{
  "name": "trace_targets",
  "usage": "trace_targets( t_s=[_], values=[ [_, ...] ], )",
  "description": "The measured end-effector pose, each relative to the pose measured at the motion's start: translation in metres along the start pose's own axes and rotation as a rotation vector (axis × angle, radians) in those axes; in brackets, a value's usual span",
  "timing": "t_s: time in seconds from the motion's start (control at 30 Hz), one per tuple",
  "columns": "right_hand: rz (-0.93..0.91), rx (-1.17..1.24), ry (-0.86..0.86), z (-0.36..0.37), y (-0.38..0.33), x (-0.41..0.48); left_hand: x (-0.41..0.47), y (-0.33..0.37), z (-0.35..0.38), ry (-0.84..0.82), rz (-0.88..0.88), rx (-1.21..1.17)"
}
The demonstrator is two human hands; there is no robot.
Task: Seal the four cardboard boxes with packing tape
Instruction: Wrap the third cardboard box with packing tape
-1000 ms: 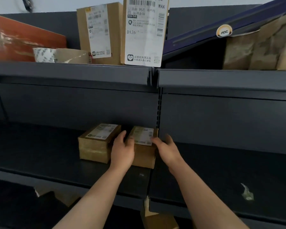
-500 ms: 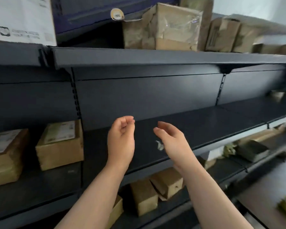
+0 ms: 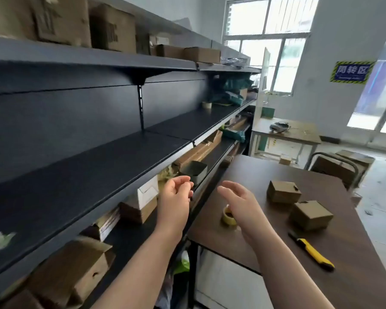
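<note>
The tape (image 3: 227, 219) sits on the desk (image 3: 254, 175) near its left edge, half hidden behind the right hand (image 3: 240, 202), whose fingers are relaxed and hold nothing. The left hand (image 3: 176, 197) hangs by the shelf (image 3: 98, 166) edge, loosely curled and empty. The far box (image 3: 283, 191) and near box (image 3: 311, 215) stand mid-desk, their flaps blurred. A knife (image 3: 312, 253) lies nearer. Bare desk lies between tape and boxes.

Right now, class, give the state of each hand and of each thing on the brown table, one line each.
Left hand: fingers loosely curled, holding nothing.
Right hand: fingers relaxed, holding nothing.
Tape roll: lying flat, partly behind the right hand.
Far cardboard box: flaps closed.
Near cardboard box: flaps closed.
Yellow utility knife: lying flat, unheld.
</note>
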State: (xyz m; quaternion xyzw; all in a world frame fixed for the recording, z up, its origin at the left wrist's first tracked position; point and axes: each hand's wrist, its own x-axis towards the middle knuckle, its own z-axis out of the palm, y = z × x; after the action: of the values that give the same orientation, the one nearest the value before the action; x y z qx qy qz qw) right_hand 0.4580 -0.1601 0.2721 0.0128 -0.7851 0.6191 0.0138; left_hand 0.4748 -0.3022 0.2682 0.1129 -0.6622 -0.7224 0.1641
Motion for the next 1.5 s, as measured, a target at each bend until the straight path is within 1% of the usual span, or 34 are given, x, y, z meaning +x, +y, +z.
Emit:
trace_targets(
  t_s=[0.2, 0.37, 0.53, 0.87, 0.97, 1.1, 1.2, 1.3, 1.5],
  values=[
    [0.146, -0.03, 0.14, -0.116, 0.065, 0.063, 0.032, -0.047, 0.142, -0.147, -0.12, 0.01],
    [0.281, -0.014, 0.249, -0.188, 0.119, 0.109, 0.06, -0.093, 0.238, -0.231, -0.274, -0.001],
    [0.414, 0.014, 0.337, -0.242, 0.164, 0.158, 0.096, -0.137, 0.31, -0.297, -0.389, 0.048],
    [0.551, -0.075, 0.506, -0.314, 0.237, 0.269, 0.19, -0.221, 0.428, -0.464, -0.586, 0.144],
    [0.589, -0.096, 0.507, -0.328, 0.255, 0.298, 0.213, -0.24, 0.459, -0.493, -0.618, 0.182],
    [0.617, -0.127, 0.487, -0.34, 0.281, 0.339, 0.242, -0.262, 0.495, -0.481, -0.648, 0.245],
    [0.609, -0.163, 0.448, -0.349, 0.299, 0.378, 0.266, -0.281, 0.518, -0.45, -0.63, 0.303],
    [0.598, -0.144, 0.417, -0.36, 0.321, 0.42, 0.291, -0.294, 0.539, -0.414, -0.583, 0.362],
    [0.614, -0.129, 0.333, -0.371, 0.376, 0.491, 0.335, -0.329, 0.571, -0.412, -0.566, 0.446]
  ],
)
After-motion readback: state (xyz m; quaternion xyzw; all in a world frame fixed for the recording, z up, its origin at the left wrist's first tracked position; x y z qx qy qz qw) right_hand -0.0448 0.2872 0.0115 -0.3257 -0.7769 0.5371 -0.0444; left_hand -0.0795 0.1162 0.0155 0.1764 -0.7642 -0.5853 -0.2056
